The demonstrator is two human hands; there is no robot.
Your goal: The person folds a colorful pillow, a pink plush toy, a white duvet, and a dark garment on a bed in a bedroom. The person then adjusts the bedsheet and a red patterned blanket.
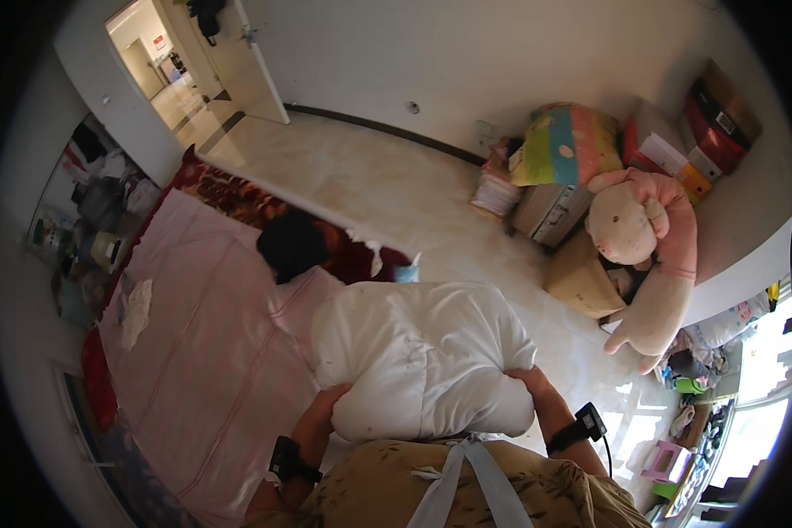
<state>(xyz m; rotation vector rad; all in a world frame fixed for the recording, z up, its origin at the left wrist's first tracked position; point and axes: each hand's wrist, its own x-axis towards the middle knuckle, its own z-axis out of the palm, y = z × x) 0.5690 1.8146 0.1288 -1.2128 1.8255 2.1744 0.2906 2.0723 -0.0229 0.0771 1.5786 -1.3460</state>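
A puffy white pillow (414, 352) is held up in front of my body, creased down its middle and pressed in at both sides. My left hand (328, 407) is closed on its left edge; the fingertips are partly hidden by the fabric. On the opposite edge, my right hand (530, 382) grips the pillow with its fingers tucked behind the cloth. Beneath and to the left spreads a bed with a pink striped sheet (194, 352), partly covered by the pillow. A dark, black item (292, 246) lies at the bed's far edge.
A patterned red-brown blanket (229, 198) borders the bed's far side. To the right are a cardboard box (585, 277), a long pink plush toy (678, 238), a silver case (552, 214) and a colourful cushion (568, 145). An open door (246, 66) stands at the back left.
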